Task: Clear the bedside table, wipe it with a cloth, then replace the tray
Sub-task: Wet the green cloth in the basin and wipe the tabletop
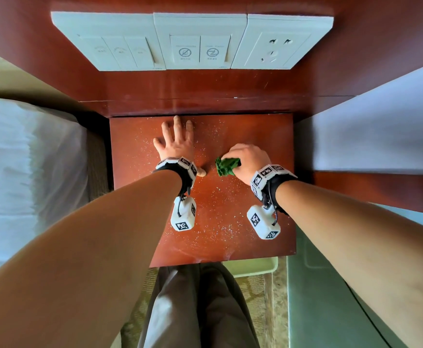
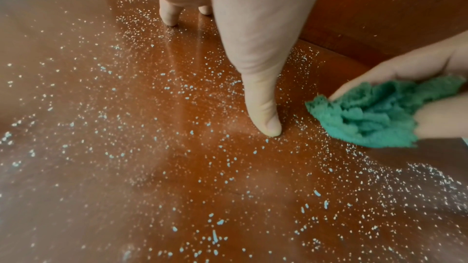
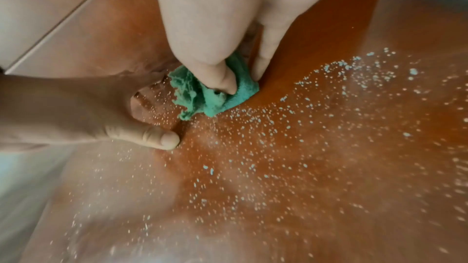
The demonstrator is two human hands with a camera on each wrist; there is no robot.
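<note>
Head view: my two bare forearms reach over the bedside table, a red-brown wooden top between two beds.
Left hand: flat on the far left part of the top, fingers straight and spread wide, holding nothing; from the left wrist, my thumb tip presses the wood.
Right hand: just right of the left one, fingers and thumb curled round the green cloth, which is bunched into a wad.
Cloth contact: from the right wrist, the cloth touches the top near the middle, close to my left thumb but apart from it.
Table surface: pale specks lie scattered over most of the top, thick on the near half.
Wall panel: white switch plates and a socket sit on the wood panel beyond the table.
Floor: a pale green edge shows beneath the table's near right corner; I cannot tell what it is.
</note>
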